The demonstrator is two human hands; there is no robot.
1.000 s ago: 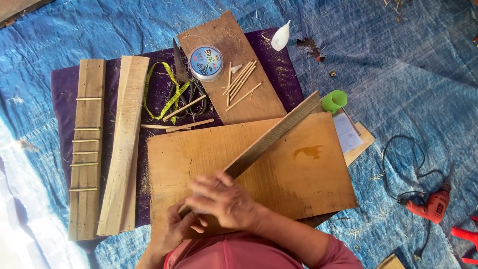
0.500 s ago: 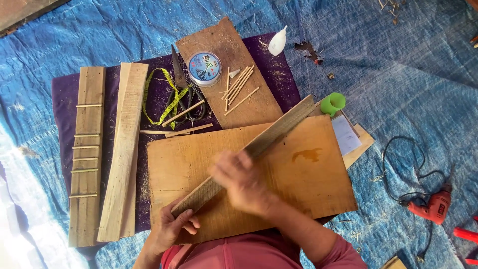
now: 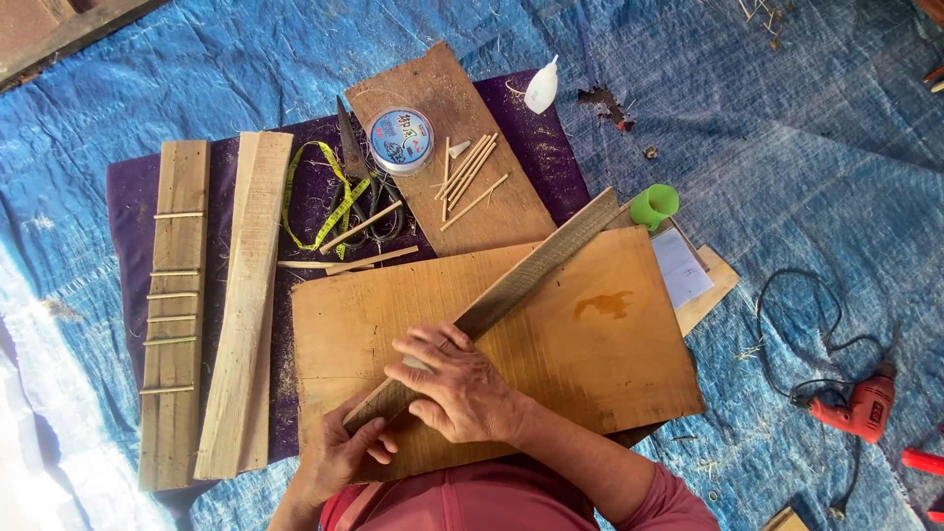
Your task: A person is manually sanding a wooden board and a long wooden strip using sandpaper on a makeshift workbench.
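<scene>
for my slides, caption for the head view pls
Both hands, left and right, press a long wooden strip onto a board.

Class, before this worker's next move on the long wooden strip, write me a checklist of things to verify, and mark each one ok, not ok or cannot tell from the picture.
1. Left hand grips the near end of the long wooden strip: ok.
2. Right hand presses flat on the strip: ok.
3. Strip rests on the large board: ok.
4. Far end of strip apart from the green cup: ok, but close.
5. Drill and its cord away from the hands: ok.
6. Something held under the right palm: cannot tell.
</scene>
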